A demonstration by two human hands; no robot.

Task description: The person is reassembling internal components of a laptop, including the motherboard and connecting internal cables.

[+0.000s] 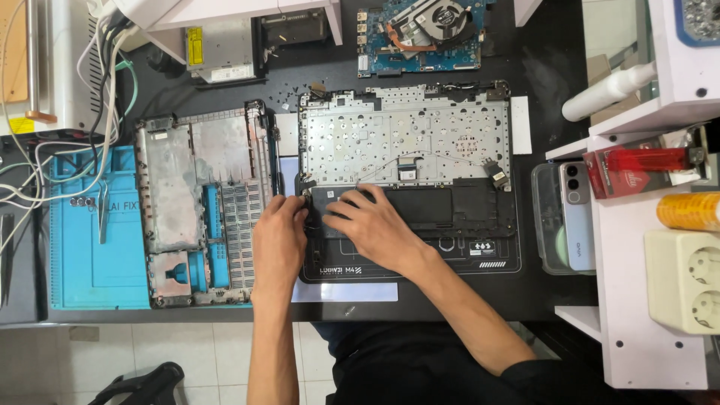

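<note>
An opened laptop palmrest (405, 142) lies face down on a black mat (420, 262), its silver keyboard backing up. My left hand (279, 232) pinches something small at the palmrest's lower left corner; what it holds is hidden by the fingers. My right hand (371, 225) presses flat on the black lower part of the palmrest, fingers spread toward that same corner. A thin black cable (431, 157) runs across the keyboard backing. The laptop's bottom cover (199, 202) lies just left of my left hand.
A blue work mat (94, 247) with tweezers sits at far left. A motherboard with fan (420, 34) and an optical drive (221, 49) lie at the back. On the right are a phone (576, 217), a white shelf, a white bottle (611, 90) and a socket block (686, 281).
</note>
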